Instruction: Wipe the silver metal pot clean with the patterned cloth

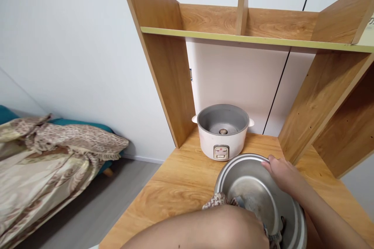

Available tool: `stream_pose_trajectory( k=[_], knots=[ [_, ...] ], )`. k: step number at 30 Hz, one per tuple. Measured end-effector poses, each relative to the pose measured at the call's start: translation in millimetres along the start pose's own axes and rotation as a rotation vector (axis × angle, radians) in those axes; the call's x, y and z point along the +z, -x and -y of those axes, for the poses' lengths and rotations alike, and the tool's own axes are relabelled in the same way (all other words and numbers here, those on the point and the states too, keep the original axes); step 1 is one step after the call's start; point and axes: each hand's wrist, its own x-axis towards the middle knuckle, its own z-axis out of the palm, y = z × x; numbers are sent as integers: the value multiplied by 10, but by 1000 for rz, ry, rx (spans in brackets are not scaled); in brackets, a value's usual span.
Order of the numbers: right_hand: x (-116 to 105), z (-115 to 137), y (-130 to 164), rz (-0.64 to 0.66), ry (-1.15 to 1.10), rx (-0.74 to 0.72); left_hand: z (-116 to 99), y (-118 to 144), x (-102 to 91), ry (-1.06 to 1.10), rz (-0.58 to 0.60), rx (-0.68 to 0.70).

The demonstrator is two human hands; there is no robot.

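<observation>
I see the bed [43, 163] far left, well apart. Left hand [233, 221] is down in the metal pot [257, 194] w/ a patterned cloth [216, 201], fingers hidden, can't tell grip. Right hand [283, 175] pinches the far rim. Pot sits near the surface [175, 186] edge; hard wiping could tip it. Cooker base [223, 130] is close behind.

Metal inner pot [257, 186] — tilted, on wooden desk; patterned cloth [216, 201] inside.

pot [257, 186]: dull brushed metal | table [181, 179]: smooth wood | cooker [222, 130]: glossy plastic
</observation>
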Motion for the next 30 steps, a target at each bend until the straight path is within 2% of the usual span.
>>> stream_pose_trajectory(
  k=[2, 4, 7, 9, 12, 15, 18, 22, 24, 28, 30],
  knots=[
    [8, -1, -3, -5, 6, 4, -5, -7, 34, -27, -62, 23],
    [18, -4, -7, -10, 9, 2, -8, -49, 71, -63, -75, 32],
    [32, -7, -10, -10, 4, 13, 3, -188, 141, -101, -93, 39],
    [36, -6, -12, -13, 3, 25, 18, -291, 190, -121, -155, 73],
    [33, -6, -18, -14, 8, 11, 30, -341, 219, -118, -191, 42],
    [28, -17, -27, -13, 1, -28, 9, -223, 168, -89, -132, 81],
    [26, -36, -32, -18, -1, -59, -32, -63, 75, -21, -132, -6],
    [23, -51, -26, -19, 3, -76, -50, 10, -27, 39, 35, -145],
    [22, -52, -21, -22, -4, -72, -47, 5, -59, 36, 71, -164],
    [19, -41, -16, -12, -17, -53, -80, 44, -120, -9, 106, -104],
    [17, -35, -15, -12, -18, -43, -119, 102, -154, -81, 67, -52]
  ],
)
